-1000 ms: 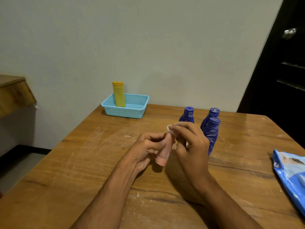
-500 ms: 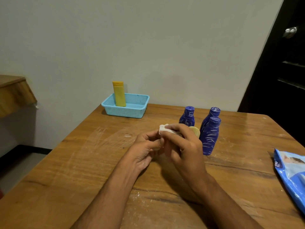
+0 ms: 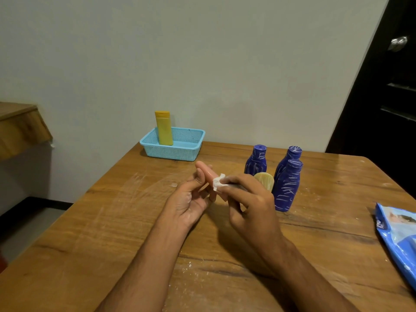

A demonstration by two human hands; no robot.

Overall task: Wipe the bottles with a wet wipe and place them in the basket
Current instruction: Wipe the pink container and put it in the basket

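Note:
My left hand (image 3: 189,199) holds a small pink bottle (image 3: 208,173) above the table, thumb along its side. My right hand (image 3: 249,199) pinches a white wet wipe (image 3: 218,182) and presses it against the pink bottle. Three dark blue bottles (image 3: 286,188) with white streaks stand just behind my right hand. A pale yellow bottle (image 3: 264,180) shows partly behind my right hand. The light blue basket (image 3: 180,149) stands at the far left of the table with a yellow bottle (image 3: 164,128) upright inside.
A blue wet wipe packet (image 3: 398,239) lies at the table's right edge. The wooden table (image 3: 112,233) carries white powdery smears. A dark door (image 3: 387,97) is at the right and a wooden shelf (image 3: 20,129) at the left.
The pink bottle has turned in my left hand, its end now pointing up and away. My right hand has moved the wipe along it.

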